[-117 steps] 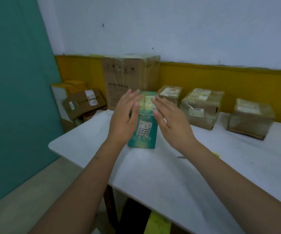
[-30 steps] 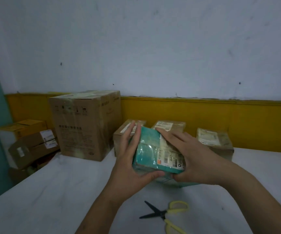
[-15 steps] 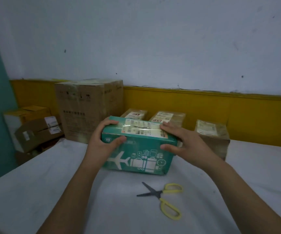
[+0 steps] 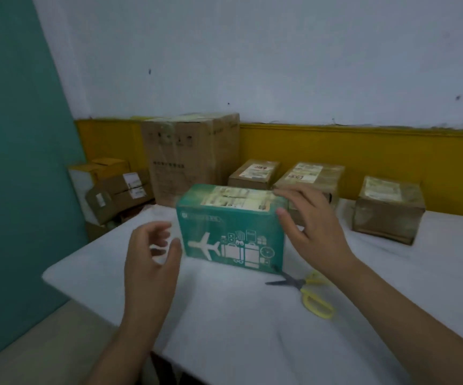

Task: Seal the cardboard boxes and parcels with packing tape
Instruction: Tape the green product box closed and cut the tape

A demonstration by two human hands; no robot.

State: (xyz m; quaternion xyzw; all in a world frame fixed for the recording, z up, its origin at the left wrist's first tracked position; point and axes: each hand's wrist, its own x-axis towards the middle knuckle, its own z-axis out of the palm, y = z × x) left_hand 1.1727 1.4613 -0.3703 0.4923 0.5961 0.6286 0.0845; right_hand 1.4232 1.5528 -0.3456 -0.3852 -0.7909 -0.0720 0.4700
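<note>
A teal box (image 4: 230,232) with a white airplane and luggage print stands on the white table (image 4: 252,329), a shipping label taped across its top. My left hand (image 4: 152,262) hovers just left of the box, fingers loosely curled, holding nothing. My right hand (image 4: 308,229) is at the box's right end, fingers spread and relaxed, touching or almost touching its top right corner. No roll of packing tape is in view.
Yellow-handled scissors (image 4: 305,290) lie in front of the box's right corner. Three taped brown parcels (image 4: 389,209) line the back of the table beside a tall carton (image 4: 188,154). More boxes (image 4: 119,187) are stacked on the floor at left. The table's left corner is near my left hand.
Both hands gripped the teal box half a second ago. Now the left hand has let go and pulled back to the left, and the right hand has loosened at the right end.
</note>
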